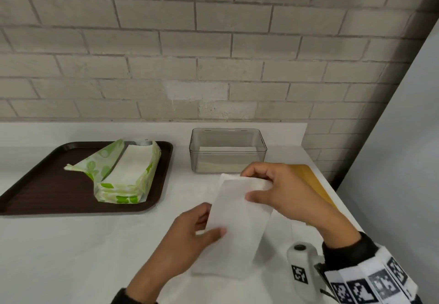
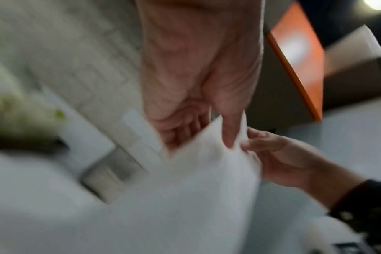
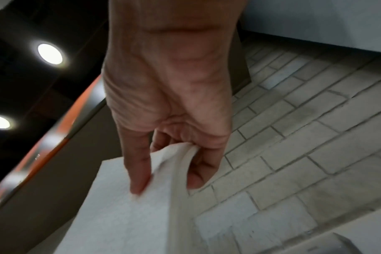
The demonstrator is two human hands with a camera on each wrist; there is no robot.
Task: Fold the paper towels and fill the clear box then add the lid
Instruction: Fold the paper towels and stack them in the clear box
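Both hands hold one white folded paper towel (image 1: 237, 220) above the counter, just in front of the clear box (image 1: 227, 148). My left hand (image 1: 202, 230) pinches its left long edge, thumb on top. My right hand (image 1: 268, 189) grips the far end, thumb over the sheet and fingers curled behind it. The right wrist view shows the towel (image 3: 124, 206) doubled between thumb and fingers (image 3: 196, 173). The blurred left wrist view shows the towel (image 2: 196, 180) in both hands. Some folded towels lie in the bottom of the box. A yellow wooden lid (image 1: 313, 185) lies right of the box, partly hidden by my right hand.
A dark brown tray (image 1: 42, 185) at the left carries an opened green-and-white pack of paper towels (image 1: 128, 175). The white counter (image 1: 95, 256) ends at a brick wall behind and at an edge on the right, beside a pale panel (image 1: 403, 137).
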